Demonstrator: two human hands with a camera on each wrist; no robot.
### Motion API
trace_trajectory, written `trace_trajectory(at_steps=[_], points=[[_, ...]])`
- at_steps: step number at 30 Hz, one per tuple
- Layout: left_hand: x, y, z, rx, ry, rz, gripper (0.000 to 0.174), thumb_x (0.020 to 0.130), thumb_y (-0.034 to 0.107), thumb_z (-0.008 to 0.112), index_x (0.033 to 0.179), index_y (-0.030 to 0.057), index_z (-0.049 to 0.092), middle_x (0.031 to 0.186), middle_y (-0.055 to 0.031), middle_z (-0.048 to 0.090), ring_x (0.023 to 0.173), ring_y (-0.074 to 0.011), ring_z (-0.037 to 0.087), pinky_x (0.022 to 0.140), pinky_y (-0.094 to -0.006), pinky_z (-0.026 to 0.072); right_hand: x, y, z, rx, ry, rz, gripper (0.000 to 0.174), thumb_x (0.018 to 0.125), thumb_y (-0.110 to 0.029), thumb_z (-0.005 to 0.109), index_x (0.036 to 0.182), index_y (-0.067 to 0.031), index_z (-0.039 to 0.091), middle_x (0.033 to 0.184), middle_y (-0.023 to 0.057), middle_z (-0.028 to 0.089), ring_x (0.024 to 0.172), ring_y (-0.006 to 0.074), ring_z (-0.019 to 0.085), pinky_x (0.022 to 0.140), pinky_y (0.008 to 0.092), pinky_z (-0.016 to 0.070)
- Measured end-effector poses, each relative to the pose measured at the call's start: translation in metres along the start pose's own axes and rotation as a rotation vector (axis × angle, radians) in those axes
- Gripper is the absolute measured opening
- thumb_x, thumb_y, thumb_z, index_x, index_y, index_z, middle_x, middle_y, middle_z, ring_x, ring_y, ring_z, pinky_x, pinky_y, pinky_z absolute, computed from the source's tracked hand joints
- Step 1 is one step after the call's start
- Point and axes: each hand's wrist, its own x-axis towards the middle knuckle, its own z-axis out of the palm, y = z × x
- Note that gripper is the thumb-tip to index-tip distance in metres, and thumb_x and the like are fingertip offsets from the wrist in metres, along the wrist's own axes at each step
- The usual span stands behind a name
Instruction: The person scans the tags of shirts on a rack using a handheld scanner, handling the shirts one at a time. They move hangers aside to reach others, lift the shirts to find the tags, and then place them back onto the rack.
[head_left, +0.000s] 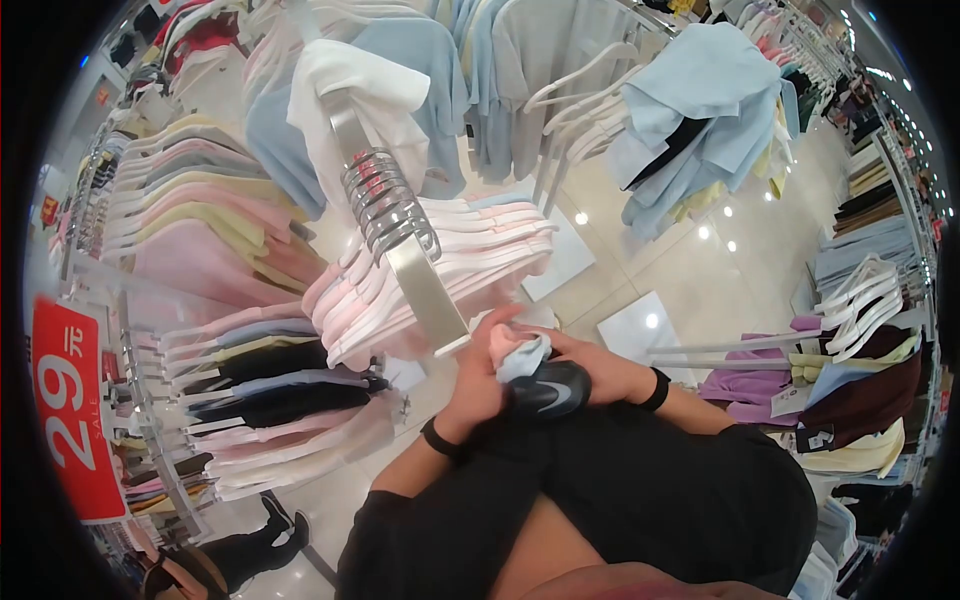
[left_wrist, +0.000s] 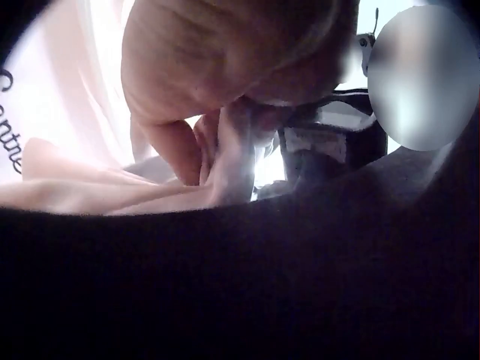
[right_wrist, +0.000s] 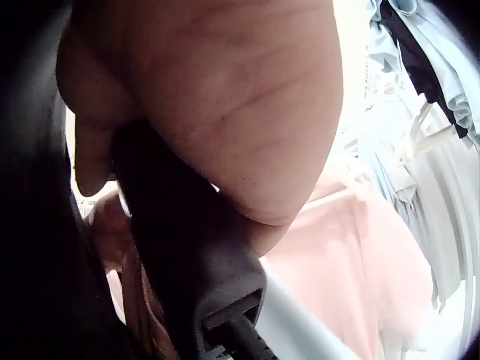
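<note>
Pink mostly, with a pale blue-grey bit bunched in: the cloth bundle (head_left: pixel 505 343) sits between both hands, close to the body, just under the free end of the metal rack arm (head_left: pixel 425 290). The left hand (head_left: pixel 472 385) grips it, and the left wrist view shows fingers (left_wrist: pixel 176 150) curled and pinching the fabric. The right hand (head_left: pixel 592 365) is wrapped round a black handheld device (head_left: pixel 548 390), fingers closed on the handle. The right wrist view shows a cord (right_wrist: pixel 244 341) leaving the butt end. The device head touches the bundle; what kind of device it is, I cannot tell.

Pink tops on white hangers (head_left: pixel 440 255) hang on the arm right behind the hands. A red sale sign (head_left: pixel 65 400) is far off to the left.

The step in hand looks like bringing the device head onto the cloth. To do it well:
- Pinch firmly close to the contact spot.
- Spread the fabric so one flat layer meets the head, not a wad.
- Tuck the left fingertips back from the device's front.
- Let the cord drop free behind the wrist, away from the hangers, since a snag there would likely jerk the head off the spot.
- Forearms in close to the body should steady both hands.
</note>
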Motion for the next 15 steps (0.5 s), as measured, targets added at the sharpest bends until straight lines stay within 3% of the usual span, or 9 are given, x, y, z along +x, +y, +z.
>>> trace_trajectory(at_steps=[1,4,8,9,12,13,15], points=[[0.006,-0.006,-0.004,0.104,-0.034,-0.007,0.062,0.092,0.001,0.073,0.148,0.0035,0.045,0.119,-0.0075,0.067,0.112,-0.0170,0.064,0.098,-0.0326,0.0517,0.000,0.000,0.005,0.116,0.047,0.063,0.050,0.086,-0.018,0.079,0.133,-0.0044,0.067,0.164,0.0136,0.034,0.138,0.0318,0.051,0.115,0.0403,0.0413],[0.024,-0.005,-0.004,-0.161,-0.076,-0.200,0.057,0.096,0.005,0.071,0.147,0.0034,0.045,0.118,-0.0069,0.067,0.109,-0.0163,0.065,0.096,-0.0323,0.0522,-0.001,-0.010,-0.003,-0.070,0.086,-0.012,0.049,0.086,-0.020,0.079,0.133,-0.0082,0.069,0.157,0.0154,0.044,0.139,0.0331,0.050,0.117,0.0413,0.0398],[0.032,-0.020,-0.010,-0.038,-0.188,-0.387,0.053,0.102,0.016,0.067,0.148,0.0041,0.042,0.118,-0.0075,0.066,0.105,-0.0160,0.064,0.093,-0.0304,0.0522,-0.003,-0.008,-0.013,-0.173,0.086,-0.005,0.053,0.084,-0.019,0.080,0.134,-0.0083,0.067,0.148,0.0151,0.055,0.137,0.0327,0.053,0.116,0.0417,0.0406],[0.032,-0.023,-0.008,-0.080,-0.195,-0.352,0.061,0.101,0.018,0.068,0.151,0.0045,0.037,0.121,-0.0099,0.064,0.111,-0.0179,0.063,0.094,-0.0306,0.0521,-0.005,-0.006,-0.017,-0.202,0.078,-0.007,0.055,0.084,-0.019,0.080,0.135,-0.0074,0.066,0.145,0.0151,0.058,0.136,0.0323,0.054,0.115,0.0415,0.0410],[0.016,-0.012,-0.009,-0.080,-0.111,-0.254,0.055,0.101,0.012,0.067,0.150,0.0008,0.045,0.139,-0.0107,0.060,0.126,-0.0171,0.057,0.103,-0.0340,0.0495,-0.018,-0.020,-0.033,0.030,0.234,0.076,0.064,0.080,-0.017,0.082,0.139,-0.0035,0.060,0.139,0.0154,0.062,0.131,0.0292,0.059,0.112,0.0401,0.0429],[0.012,-0.032,-0.025,0.087,-0.159,-0.147,0.051,0.101,0.012,0.066,0.147,0.0009,0.047,0.141,-0.0122,0.058,0.131,-0.0194,0.055,0.106,-0.0351,0.0484,-0.024,-0.022,-0.043,-0.002,0.269,0.094,0.069,0.078,-0.015,0.083,0.140,-0.0005,0.056,0.136,0.0150,0.064,0.127,0.0257,0.062,0.109,0.0382,0.0449],[0.001,-0.037,-0.049,0.125,-0.246,-0.230,0.050,0.101,0.013,0.066,0.146,0.0015,0.048,0.141,-0.0124,0.059,0.131,-0.0215,0.057,0.108,-0.0362,0.0479,-0.041,-0.022,-0.066,-0.057,0.374,0.134,0.069,0.076,-0.012,0.086,0.138,0.0003,0.058,0.129,0.0127,0.068,0.119,0.0212,0.064,0.104,0.0363,0.0478]])
